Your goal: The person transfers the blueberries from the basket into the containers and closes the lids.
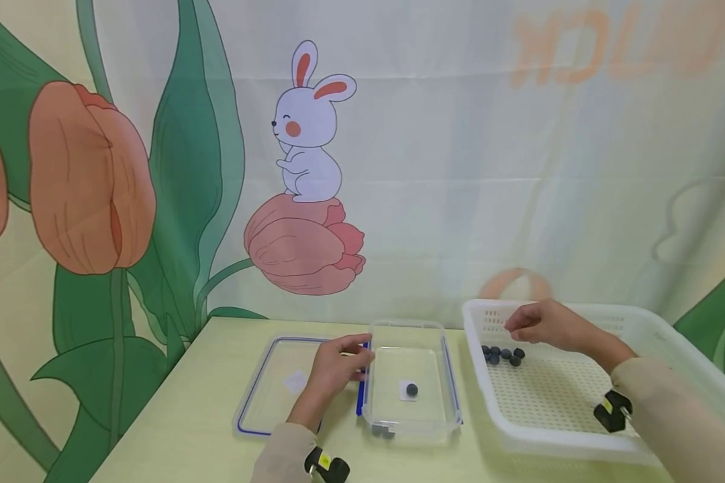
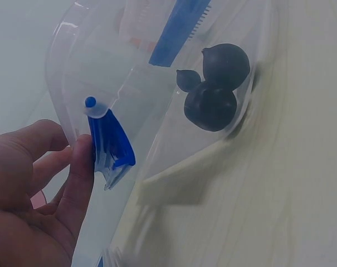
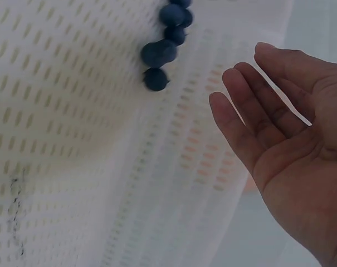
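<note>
My left hand pinches the left rim of a clear plastic container. In the left wrist view, its blue latch hangs open beside the fingers. One blueberry shows on the container's floor; dark round shapes also appear through the front wall, perhaps reflections. Over the back left of a white perforated basket hovers my right hand, fingers loosely bent and nothing in them. Below it, several blueberries cluster against the basket's left wall, apart from the fingertips in the right wrist view.
A clear lid with a blue seal lies flat on the table, left of the container. Close behind the table hangs a printed backdrop. The basket's left wall stands just right of the container.
</note>
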Demonstrator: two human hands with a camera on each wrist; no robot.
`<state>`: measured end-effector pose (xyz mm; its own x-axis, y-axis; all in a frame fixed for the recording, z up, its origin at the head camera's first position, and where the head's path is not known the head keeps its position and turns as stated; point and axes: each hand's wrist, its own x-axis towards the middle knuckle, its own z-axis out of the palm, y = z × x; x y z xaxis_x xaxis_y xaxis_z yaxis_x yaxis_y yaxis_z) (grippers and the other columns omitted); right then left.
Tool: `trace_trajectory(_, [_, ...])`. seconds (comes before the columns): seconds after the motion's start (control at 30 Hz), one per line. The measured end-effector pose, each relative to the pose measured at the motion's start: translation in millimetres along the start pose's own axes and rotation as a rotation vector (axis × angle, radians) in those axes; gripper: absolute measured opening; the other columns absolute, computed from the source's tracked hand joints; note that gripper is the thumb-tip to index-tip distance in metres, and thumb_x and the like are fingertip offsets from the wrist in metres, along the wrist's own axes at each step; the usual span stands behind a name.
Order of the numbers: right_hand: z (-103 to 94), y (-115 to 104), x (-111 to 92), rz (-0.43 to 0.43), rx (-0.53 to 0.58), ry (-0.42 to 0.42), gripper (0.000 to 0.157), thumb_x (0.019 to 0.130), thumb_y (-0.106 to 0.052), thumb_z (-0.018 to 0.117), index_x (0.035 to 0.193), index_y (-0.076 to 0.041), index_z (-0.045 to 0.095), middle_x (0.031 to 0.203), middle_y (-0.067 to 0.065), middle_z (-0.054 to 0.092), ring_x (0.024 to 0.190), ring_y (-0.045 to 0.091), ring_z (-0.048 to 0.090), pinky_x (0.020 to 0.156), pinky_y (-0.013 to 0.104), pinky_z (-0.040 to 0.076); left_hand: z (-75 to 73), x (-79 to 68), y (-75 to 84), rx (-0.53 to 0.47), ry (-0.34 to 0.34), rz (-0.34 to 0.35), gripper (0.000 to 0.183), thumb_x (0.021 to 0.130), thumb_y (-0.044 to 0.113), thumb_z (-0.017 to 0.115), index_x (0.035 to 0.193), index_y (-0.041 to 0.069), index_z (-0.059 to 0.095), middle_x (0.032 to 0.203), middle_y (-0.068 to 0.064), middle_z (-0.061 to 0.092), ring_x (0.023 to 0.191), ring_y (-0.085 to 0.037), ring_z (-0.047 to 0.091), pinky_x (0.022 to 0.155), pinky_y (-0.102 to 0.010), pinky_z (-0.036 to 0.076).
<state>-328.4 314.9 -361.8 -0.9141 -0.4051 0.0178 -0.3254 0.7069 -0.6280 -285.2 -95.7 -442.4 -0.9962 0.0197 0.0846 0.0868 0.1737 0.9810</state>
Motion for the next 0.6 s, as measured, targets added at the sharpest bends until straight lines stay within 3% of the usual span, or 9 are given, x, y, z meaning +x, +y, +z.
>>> trace_trajectory(0.37, [8.7,32,2,-0.017,-0.088,-0.033,0.012,0.095,-0.001,0.075,0.106,0.004,0.077,0.104,0.014,0.075,0.093,0.025,0.070,0.073,0.036,0.062,0.5,-0.6,1.9,0.005,0.004,-0.017,0.040,0.094,0.008,0.079,0.134,0.006,0.074,0.110,-0.012,0.066,0.084,-0.018,0.069,0.073,-0.029,0.066])
trace_trajectory(0.6, [15.2,35,6,-0.017,-0.176,-0.057,0.014,0.087,0.006,0.074,0.100,0.002,0.078,0.097,0.010,0.074,0.088,0.023,0.065,0.073,0.038,0.060,-0.4,0.2,0.3,0.010,0.001,-0.012,0.040,0.095,0.008,0.078,0.135,0.006,0.074,0.109,-0.011,0.066,0.085,-0.018,0.068,0.073,-0.029,0.065])
